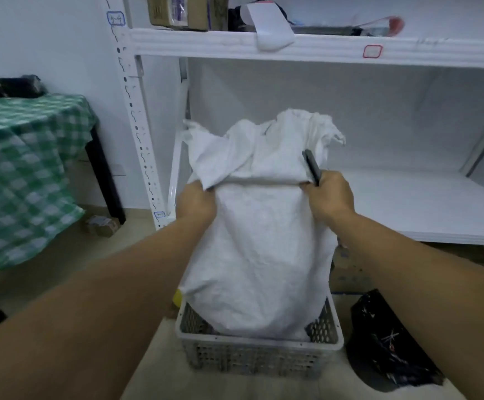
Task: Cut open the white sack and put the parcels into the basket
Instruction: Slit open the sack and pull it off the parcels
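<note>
A white woven plastic sack (pixel 261 255) stands upright with its lower end inside a grey perforated plastic basket (pixel 252 343) on the floor. The sack's top is folded over and droops forward. The left hand (pixel 196 202) has its grip closed on the sack's left edge just under that fold. The right hand (pixel 331 197) grips the right edge at the same height, and the same grip also holds a slim dark grey cutter (pixel 311 166), which points up and away along the cloth. The sack fills most of the basket and hides what lies inside; only dark shapes show in the corners, too unclear to name.

Directly behind the sack stands a white metal shelving rack (pixel 321 47), its low white shelf board (pixel 422 206) just to the right of the right hand. On the upper shelf sit brown cardboard boxes (pixel 183 11), and a white paper label (pixel 269 27) hangs over the edge.

To the left is a counter draped in a green checked cloth (pixel 27 157), with a long black object (pixel 6 86) on top and a small cardboard box (pixel 102 225) on the floor beneath. A crumpled black plastic bag (pixel 388 342) lies on the floor just beside the basket's right side, and a flat brown carton (pixel 347 272) lies behind it, close to the sack.
</note>
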